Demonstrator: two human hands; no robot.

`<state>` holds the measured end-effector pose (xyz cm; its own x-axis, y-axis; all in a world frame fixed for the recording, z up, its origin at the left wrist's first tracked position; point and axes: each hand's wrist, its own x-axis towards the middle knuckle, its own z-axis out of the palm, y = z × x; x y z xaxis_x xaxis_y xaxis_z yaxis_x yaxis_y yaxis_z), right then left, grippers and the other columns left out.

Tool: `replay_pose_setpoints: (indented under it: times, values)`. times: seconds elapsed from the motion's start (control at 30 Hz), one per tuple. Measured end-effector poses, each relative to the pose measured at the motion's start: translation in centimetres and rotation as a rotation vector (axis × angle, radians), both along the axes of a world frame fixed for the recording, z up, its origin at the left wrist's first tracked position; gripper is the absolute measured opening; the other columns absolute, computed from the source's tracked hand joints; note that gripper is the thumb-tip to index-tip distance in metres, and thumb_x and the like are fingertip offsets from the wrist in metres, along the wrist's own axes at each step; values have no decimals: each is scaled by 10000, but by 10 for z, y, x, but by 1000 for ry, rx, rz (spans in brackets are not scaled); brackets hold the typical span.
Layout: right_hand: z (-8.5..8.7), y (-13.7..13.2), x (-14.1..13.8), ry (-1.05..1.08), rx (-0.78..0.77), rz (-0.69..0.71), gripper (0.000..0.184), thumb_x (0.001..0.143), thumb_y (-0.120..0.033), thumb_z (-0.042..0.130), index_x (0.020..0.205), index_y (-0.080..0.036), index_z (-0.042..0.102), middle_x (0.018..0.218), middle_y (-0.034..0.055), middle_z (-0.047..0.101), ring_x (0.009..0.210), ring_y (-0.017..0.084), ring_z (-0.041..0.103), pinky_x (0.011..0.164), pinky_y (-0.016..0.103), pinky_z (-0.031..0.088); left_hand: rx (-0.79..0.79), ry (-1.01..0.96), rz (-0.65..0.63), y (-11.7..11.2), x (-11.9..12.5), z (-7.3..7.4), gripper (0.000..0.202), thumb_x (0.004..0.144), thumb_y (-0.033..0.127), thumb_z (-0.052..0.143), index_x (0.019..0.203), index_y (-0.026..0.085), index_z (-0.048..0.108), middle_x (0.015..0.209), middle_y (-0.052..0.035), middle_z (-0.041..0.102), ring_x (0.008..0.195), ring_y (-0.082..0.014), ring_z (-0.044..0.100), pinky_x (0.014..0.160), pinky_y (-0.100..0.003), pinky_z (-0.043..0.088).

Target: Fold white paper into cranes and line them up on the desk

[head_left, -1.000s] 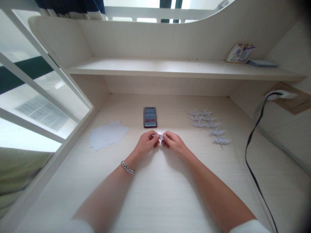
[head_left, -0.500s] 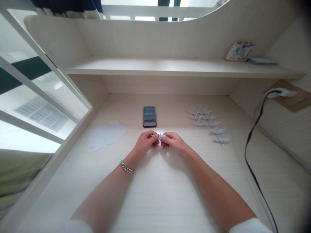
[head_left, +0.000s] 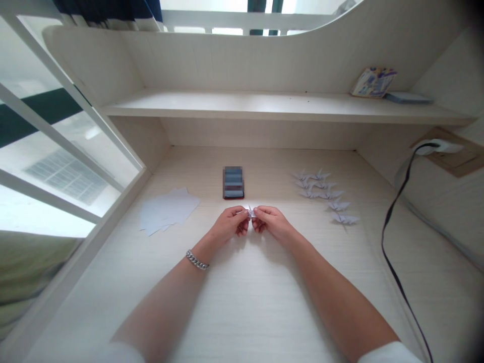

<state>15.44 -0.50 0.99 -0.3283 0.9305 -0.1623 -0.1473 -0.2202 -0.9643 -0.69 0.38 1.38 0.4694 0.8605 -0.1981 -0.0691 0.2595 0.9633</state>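
A small white folded paper crane (head_left: pixel 250 213) is pinched between my two hands, just in front of the phone. My left hand (head_left: pixel 231 221), with a chain bracelet on its wrist, grips the crane's left side between thumb and fingers. On the other side my right hand (head_left: pixel 270 220) pinches it the same way. Fingertips cover much of the crane. Several finished white paper cranes (head_left: pixel 317 193) stand in a group to the right on the desk. A loose stack of white paper sheets (head_left: pixel 166 210) lies to the left.
The phone (head_left: pixel 233 182) lies on the desk (head_left: pixel 249 302) beyond my hands. A black cable (head_left: pixel 389 252) runs down the right side from a wall socket (head_left: pixel 448 151). Above the desk, a shelf (head_left: pixel 242 103) carries a small printed box (head_left: pixel 373 82) and a flat bluish item (head_left: pixel 408 97).
Both hands have stayed nearly in place on the paper crane, with slightly more of its folded shape showing between the fingertips. The view has shifted very slightly.
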Motion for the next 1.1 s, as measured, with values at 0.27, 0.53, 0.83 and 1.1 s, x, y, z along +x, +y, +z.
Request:
replay_pose_setpoints:
  times: [0.27, 0.53, 0.83, 1.1]
  values:
    - [3, -3, -1, 259, -114, 8, 272, 753, -414, 613, 731, -145, 579, 624, 16, 567, 516, 96, 502, 484, 209, 396, -132, -288, 35, -5, 6, 2, 256, 768, 376, 599, 722, 133, 535, 595, 15, 503, 504, -56, 480, 459, -173, 367]
    - [7, -4, -5, 365, -144, -43, 265, 743, -405, 631, 678, -161, 552, 572, -9, 525, 487, 92, 474, 480, 211, 410, -175, -413, 91, -11, 12, 5, 231, 773, 352, 602, 732, 137, 528, 654, 13, 513, 512, -44, 469, 503, -183, 387]
    - [0, -4, -6, 463, -155, -40, 250, 773, -385, 616, 673, -165, 551, 548, -25, 510, 491, 88, 481, 496, 206, 420, -186, -475, 68, -12, 11, 4, 211, 800, 353, 570, 742, 156, 524, 681, 5, 530, 541, -65, 469, 522, -206, 369]
    - [-1, -1, -4, 501, -262, -34, 274, 797, -381, 575, 642, -155, 571, 543, 7, 533, 511, 118, 499, 516, 247, 447, -193, -521, 66, -12, 11, 2, 206, 810, 325, 567, 717, 154, 498, 671, 7, 516, 551, -71, 475, 524, -208, 372]
